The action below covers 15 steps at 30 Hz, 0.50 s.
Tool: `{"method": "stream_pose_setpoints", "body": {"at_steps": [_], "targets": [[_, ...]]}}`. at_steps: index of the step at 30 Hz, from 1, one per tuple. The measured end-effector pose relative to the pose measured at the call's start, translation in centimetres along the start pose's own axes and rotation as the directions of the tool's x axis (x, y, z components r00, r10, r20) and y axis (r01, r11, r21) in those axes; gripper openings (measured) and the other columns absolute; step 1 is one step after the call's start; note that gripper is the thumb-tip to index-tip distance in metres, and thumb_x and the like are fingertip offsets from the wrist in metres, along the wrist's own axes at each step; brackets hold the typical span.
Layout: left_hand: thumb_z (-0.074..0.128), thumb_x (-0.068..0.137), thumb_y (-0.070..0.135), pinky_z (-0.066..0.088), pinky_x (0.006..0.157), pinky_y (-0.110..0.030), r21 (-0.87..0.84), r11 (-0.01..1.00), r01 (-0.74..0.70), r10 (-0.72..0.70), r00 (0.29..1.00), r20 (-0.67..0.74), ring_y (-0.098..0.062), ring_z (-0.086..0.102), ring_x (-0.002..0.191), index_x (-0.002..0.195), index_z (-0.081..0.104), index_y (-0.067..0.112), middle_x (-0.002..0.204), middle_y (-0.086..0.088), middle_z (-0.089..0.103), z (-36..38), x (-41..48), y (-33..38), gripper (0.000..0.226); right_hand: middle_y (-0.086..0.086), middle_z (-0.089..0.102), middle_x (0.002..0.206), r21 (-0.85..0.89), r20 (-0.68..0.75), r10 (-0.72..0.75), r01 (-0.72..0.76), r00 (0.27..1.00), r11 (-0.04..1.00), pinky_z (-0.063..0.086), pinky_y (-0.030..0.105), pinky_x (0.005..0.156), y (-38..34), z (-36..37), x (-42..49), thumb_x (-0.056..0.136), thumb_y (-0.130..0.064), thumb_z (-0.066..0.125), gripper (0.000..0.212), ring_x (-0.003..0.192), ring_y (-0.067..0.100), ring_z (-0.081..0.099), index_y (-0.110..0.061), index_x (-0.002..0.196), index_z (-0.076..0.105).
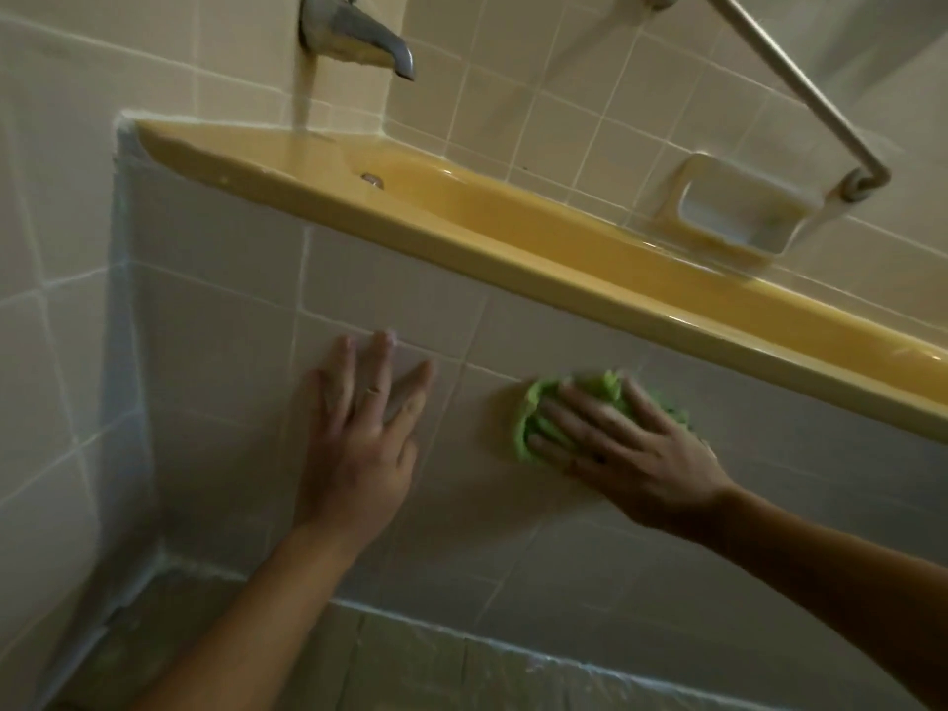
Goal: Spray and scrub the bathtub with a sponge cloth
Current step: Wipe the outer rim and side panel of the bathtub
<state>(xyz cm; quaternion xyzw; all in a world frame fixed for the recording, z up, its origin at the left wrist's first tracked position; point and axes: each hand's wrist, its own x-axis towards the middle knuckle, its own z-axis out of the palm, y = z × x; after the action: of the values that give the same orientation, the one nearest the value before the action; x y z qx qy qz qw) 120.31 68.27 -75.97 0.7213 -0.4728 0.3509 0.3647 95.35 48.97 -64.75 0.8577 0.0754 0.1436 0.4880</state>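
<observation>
The person leans toward the tiled front panel (231,325) below the yellow bathtub (667,305), both bare forearms stretched out. The left hand (359,443) lies flat against the tiles with its fingers straight and slightly spread; its grip is slack and it holds nothing. Just to the right of it, apart from it, the right hand (626,454) presses a crumpled green sponge cloth (531,402) onto the panel. Its fingers are stretched over the cloth rather than curled round it, so that grip is open too, and the cloth bulges out beyond the fingertips and on both sides. The cloth sits a short way under the tub's rim, touching the tile.

Above, at the far end of the tub, a metal faucet (354,33) sticks out from the wall tiles and a stream of water (303,89) falls from it. A white soap dish (738,207) is set into the wall behind the tub, with a slanted grab bar (790,79) above it.
</observation>
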Motion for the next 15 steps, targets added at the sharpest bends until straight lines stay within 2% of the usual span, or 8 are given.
{"method": "stream_pose_setpoints", "body": {"at_steps": [2, 3, 4, 6, 8, 10, 12, 15], "targets": [[0.047, 0.092, 0.018, 0.029, 0.115, -0.073, 0.015, 0.998, -0.057, 0.056, 0.998, 0.040, -0.052, 0.015, 0.156, 0.159, 0.040, 0.024, 0.171, -0.017, 0.022, -0.3, 0.1, 0.3, 0.068, 0.012, 0.015, 0.171, -0.072, 0.111, -0.199, 0.208, 0.974, 0.976, 0.006, 0.063, 0.125, 0.6, 0.7, -2.6, 0.094, -0.025, 0.058, 0.079, 0.158, 0.032, 0.012, -0.022, 0.164, 0.022], [0.046, 0.092, 0.019, 0.030, 0.114, -0.074, 0.028, 0.996, -0.087, 0.086, 0.995, 0.052, -0.051, 0.016, 0.156, 0.159, 0.042, 0.024, 0.171, -0.017, 0.023, -0.3, 0.2, 0.4, 0.068, 0.012, 0.014, 0.171, -0.094, 0.119, -0.216, 0.228, 0.969, 0.969, 0.003, 0.063, 0.125, 1.4, 0.5, -3.0, 0.093, -0.025, 0.057, 0.079, 0.158, 0.032, 0.011, -0.023, 0.164, 0.022], [0.048, 0.091, 0.019, 0.030, 0.113, -0.074, 0.042, 0.992, -0.116, 0.113, 0.992, 0.061, -0.051, 0.017, 0.155, 0.158, 0.044, 0.024, 0.171, -0.016, 0.023, -0.3, 0.2, 0.5, 0.068, 0.012, 0.014, 0.171, -0.102, 0.085, -0.171, 0.179, 0.982, 0.979, 0.003, 0.064, 0.125, 2.4, 0.0, -2.8, 0.094, -0.025, 0.055, 0.076, 0.158, 0.033, 0.011, -0.023, 0.164, 0.022], [0.056, 0.087, 0.016, 0.028, 0.114, -0.075, 0.058, 0.986, -0.159, 0.154, 0.985, 0.075, -0.050, 0.015, 0.156, 0.158, 0.044, 0.023, 0.172, -0.014, 0.022, 0.0, 0.2, 0.6, 0.073, 0.015, 0.019, 0.169, -0.050, -0.074, 0.082, -0.086, 0.994, 0.995, 0.011, 0.068, 0.123, 4.6, -1.3, -1.2, 0.101, -0.022, 0.050, 0.066, 0.157, 0.037, 0.014, -0.021, 0.163, 0.026], [0.062, 0.088, 0.018, 0.025, 0.117, -0.074, 0.078, 0.980, -0.182, 0.174, 0.979, 0.103, -0.048, 0.009, 0.158, 0.161, 0.038, 0.024, 0.173, -0.012, 0.019, 0.2, 0.1, 0.9, 0.077, 0.020, 0.028, 0.165, 0.063, -0.243, 0.368, -0.364, 0.898, 0.929, 0.023, 0.071, 0.118, 5.8, -2.7, 0.5, 0.107, -0.024, 0.051, 0.056, 0.154, 0.041, 0.023, -0.016, 0.160, 0.034], [0.063, 0.089, 0.021, 0.023, 0.118, -0.074, 0.097, 0.977, -0.188, 0.177, 0.978, 0.114, -0.048, 0.008, 0.158, 0.161, 0.038, 0.024, 0.173, -0.011, 0.019, 0.3, 0.3, 1.6, 0.076, 0.023, 0.032, 0.162, 0.129, -0.318, 0.474, -0.457, 0.821, 0.880, 0.027, 0.071, 0.115, 5.0, -2.8, 0.7, 0.107, -0.024, 0.055, 0.054, 0.152, 0.043, 0.027, -0.012, 0.157, 0.039], [0.064, 0.088, 0.022, 0.024, 0.118, -0.073, 0.121, 0.972, -0.200, 0.186, 0.975, 0.124, -0.048, 0.013, 0.157, 0.159, 0.041, 0.025, 0.172, -0.011, 0.021, 0.3, 0.9, 2.8, 0.075, 0.021, 0.029, 0.165, 0.119, -0.275, 0.393, -0.374, 0.878, 0.920, 0.021, 0.071, 0.118, 2.1, -0.8, -2.0, 0.106, -0.021, 0.052, 0.055, 0.154, 0.042, 0.024, -0.013, 0.158, 0.037], [0.059, 0.087, 0.025, 0.028, 0.117, -0.071, 0.166, 0.956, -0.241, 0.215, 0.963, 0.160, -0.047, 0.015, 0.157, 0.160, 0.039, 0.027, 0.172, -0.011, 0.020, 0.3, 1.8, 4.9, 0.076, 0.016, 0.019, 0.169, 0.022, -0.056, 0.078, -0.077, 0.995, 0.997, 0.004, 0.063, 0.125, -2.2, 4.0, -8.9, 0.098, -0.022, 0.047, 0.068, 0.157, 0.036, 0.013, -0.015, 0.162, 0.026]]}}
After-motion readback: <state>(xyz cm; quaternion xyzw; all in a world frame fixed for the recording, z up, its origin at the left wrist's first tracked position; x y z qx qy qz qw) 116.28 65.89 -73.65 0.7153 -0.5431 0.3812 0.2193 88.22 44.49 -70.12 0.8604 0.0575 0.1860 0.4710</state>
